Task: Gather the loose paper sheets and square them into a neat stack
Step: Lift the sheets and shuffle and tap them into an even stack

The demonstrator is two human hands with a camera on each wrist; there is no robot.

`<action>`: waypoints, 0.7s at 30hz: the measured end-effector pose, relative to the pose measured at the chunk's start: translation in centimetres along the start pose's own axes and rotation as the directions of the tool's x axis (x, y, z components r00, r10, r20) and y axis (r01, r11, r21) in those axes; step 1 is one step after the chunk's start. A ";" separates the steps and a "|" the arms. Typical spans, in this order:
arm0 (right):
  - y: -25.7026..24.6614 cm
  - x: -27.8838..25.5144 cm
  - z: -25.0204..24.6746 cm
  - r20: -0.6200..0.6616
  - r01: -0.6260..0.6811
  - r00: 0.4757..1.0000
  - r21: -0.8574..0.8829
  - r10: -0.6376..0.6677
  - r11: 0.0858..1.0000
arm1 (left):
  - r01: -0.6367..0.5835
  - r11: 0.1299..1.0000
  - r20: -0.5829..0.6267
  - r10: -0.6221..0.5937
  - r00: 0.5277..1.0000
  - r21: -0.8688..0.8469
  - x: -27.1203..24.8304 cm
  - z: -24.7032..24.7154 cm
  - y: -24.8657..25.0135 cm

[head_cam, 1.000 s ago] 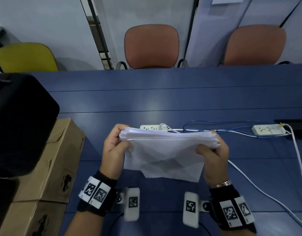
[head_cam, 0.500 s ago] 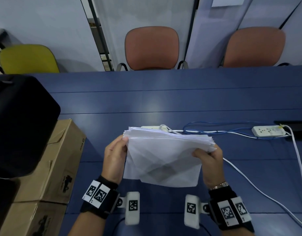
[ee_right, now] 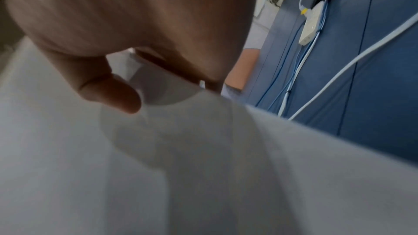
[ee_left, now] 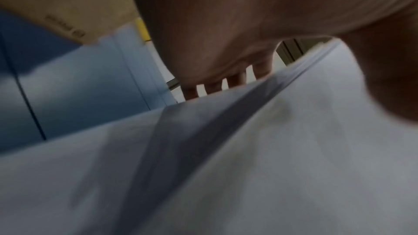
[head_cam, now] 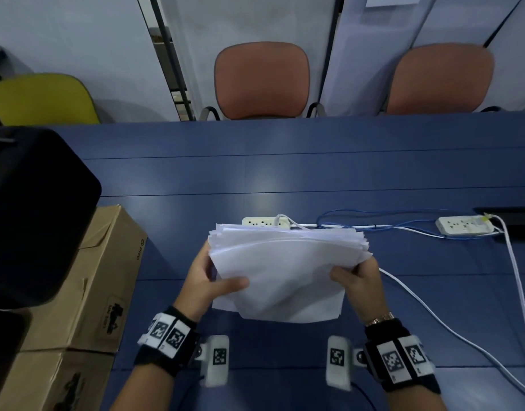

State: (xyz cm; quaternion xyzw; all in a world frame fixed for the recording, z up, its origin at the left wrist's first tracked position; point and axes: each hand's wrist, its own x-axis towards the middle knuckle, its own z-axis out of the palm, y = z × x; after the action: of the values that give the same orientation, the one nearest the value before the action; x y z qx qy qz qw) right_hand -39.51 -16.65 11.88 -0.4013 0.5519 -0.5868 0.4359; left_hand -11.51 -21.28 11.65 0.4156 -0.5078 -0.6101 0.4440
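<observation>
Blue table (head_cam: 285, 173), three chairs behind: two orange (head_cam: 261, 78), one yellow (head_cam: 42, 99). Two boxes (head_cam: 107, 277) at left. Two power strips (head_cam: 462, 225). One paper stack (head_cam: 285, 262), edges uneven, held above the table: left hand (head_cam: 207, 280) and right hand (head_cam: 359, 280) each grasp a side, thumbs on top.

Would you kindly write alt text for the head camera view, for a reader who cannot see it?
Two hands, left hand and right hand, hold a bundle of white paper sheets by its sides above a blue table, its top edges uneven. Cardboard boxes sit left; power strips and cables lie behind.
</observation>
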 end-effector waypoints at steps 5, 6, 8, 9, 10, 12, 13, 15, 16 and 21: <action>1.7 -0.1 0.3 0.062 -0.126 0.990 -0.056 0.129 0.990 | 0.130 0.982 -0.077 -0.120 0.990 0.137 0.6 1.0 -1.3; 1.4 -0.1 0.5 0.043 -0.103 0.993 -0.059 0.106 0.993 | 0.090 0.989 -0.110 -0.077 0.991 0.120 0.8 1.4 -0.9; 0.3 -0.2 0.5 -0.030 -0.033 0.999 -0.092 0.031 0.995 | 0.025 0.995 -0.157 -0.009 0.988 0.101 0.9 1.7 0.4; -0.1 0.0 0.4 -0.078 -0.011 0.997 -0.098 0.004 0.995 | 0.009 0.994 -0.157 0.009 0.988 0.113 0.9 1.7 1.1; -0.4 0.0 0.4 -0.113 -0.001 0.993 -0.092 -0.010 0.996 | 0.010 0.992 -0.139 0.008 0.990 0.128 0.9 1.6 1.6; -0.9 0.1 0.6 -0.164 -0.022 0.986 -0.056 0.013 0.998 | 0.045 0.986 -0.052 -0.037 0.998 0.163 0.9 1.4 2.0; -1.0 0.2 0.7 -0.176 -0.052 0.983 -0.039 0.044 0.998 | 0.059 0.980 -0.021 -0.056 0.998 0.190 0.9 1.2 1.9; -1.5 0.1 1.1 -0.150 -0.087 0.985 -0.030 0.081 0.996 | 0.058 0.967 -0.053 -0.046 0.998 0.248 1.0 0.9 1.8; -1.7 0.0 1.0 -0.122 -0.060 0.991 -0.015 0.058 0.998 | 0.053 0.960 -0.081 -0.032 0.996 0.275 1.1 0.6 2.0; -6.1 0.0 -0.8 -0.169 0.214 0.931 -0.468 -0.324 0.857 | -0.084 0.718 0.016 0.101 0.995 0.691 1.7 -1.3 4.9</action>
State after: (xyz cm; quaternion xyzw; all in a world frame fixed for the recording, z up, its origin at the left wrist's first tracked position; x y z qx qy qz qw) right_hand -40.66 -16.35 17.88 -0.4887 0.6574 -0.5459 0.1759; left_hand -10.08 -23.67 16.17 0.5318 -0.7136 -0.3495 0.2930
